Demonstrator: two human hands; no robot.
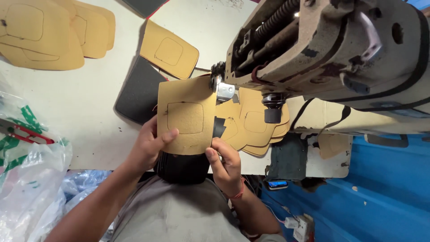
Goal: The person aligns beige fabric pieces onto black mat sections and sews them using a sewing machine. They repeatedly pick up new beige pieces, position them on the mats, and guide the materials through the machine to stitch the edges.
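You have the tan leather piece (186,115) pinched at its near edge by both hands: your left hand (148,145) clamps the near-left corner, thumb on top and fingers hidden beneath, and your right hand (225,163) nips the near-right corner between thumb and fingertips. The piece lies tilted up toward the sewing machine head (331,49), its far right corner just beside the metal presser assembly (224,91), with a drawn rounded-square outline sitting just beyond your left thumb. Keep both pinches low on the margin so neither thumb covers that outline, since it looks like the guide for the stitch line. Hold the leather flat between your two hands, with even tension and no bow in the middle, or the line may wander. A black piece (181,168) sits under the tan one, directly below your grips; I judge the two should stay squared up, so check that its edges show evenly. Feed from the right-hand corner and steer with the left, keeping fingertips well back from the presser. Beyond your right hand, a stack of finished tan pieces (255,127) lies under the machine; beyond your left, a dark foam pad (139,92) and more tan cutouts (53,33) rest on the white table (89,125). A crumpled plastic bag (27,170) sits out to the left.
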